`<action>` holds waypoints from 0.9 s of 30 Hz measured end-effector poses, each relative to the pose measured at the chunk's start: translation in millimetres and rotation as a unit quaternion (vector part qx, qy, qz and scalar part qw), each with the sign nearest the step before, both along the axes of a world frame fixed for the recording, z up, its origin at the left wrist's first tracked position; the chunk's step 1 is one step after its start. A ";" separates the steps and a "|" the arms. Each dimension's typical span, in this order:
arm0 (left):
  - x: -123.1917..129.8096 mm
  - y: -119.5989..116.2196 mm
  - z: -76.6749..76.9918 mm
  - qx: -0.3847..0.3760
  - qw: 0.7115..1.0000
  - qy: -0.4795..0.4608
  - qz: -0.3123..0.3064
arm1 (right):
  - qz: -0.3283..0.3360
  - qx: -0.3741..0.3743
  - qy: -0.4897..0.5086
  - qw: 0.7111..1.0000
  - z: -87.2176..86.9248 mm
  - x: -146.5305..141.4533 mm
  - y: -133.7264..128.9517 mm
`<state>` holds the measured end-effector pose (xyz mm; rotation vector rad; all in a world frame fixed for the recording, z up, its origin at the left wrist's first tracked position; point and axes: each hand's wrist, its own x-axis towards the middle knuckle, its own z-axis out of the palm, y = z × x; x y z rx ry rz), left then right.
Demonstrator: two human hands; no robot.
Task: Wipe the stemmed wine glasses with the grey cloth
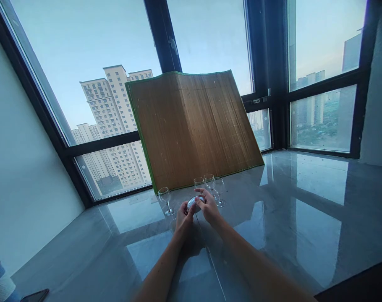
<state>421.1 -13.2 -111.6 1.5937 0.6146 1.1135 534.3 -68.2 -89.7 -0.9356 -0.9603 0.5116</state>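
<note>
Wine glass (193,203): clasped between both hands above the glossy grey floor (304,218). Left hand (184,217) fingers curled onto its near side; right hand (209,206) fingers arched over its top. Three wine glasses (165,199) stand just behind, before a bamboo mat (194,126) leaning against the windows (84,84).

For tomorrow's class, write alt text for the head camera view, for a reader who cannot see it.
Two bare hands, left hand and right hand, together hold a small clear glass object above a glossy grey stone floor. Clear stemmed wine glasses stand just beyond, before a brown bamboo mat leaning on tall dark-framed windows showing high-rise towers.
</note>
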 end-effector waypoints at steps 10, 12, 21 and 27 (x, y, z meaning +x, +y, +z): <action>-3.9 -2.6 1.0 -0.018 1.000 0.002 -0.021 | -0.032 0.004 -0.035 0.999 -8.1 2.5 6.6; -5.2 -3.1 2.4 -0.032 0.999 -0.001 -0.028 | -0.035 0.007 -0.033 0.999 -8.3 2.2 7.2; -5.7 3.5 -2.0 -0.053 0.998 -0.026 -0.033 | 0.029 -0.006 -0.012 0.999 -2.8 2.9 2.5; -5.9 7.8 -7.7 -0.073 0.995 -0.059 -0.018 | 0.047 0.000 -0.019 0.999 -1.3 1.2 -0.6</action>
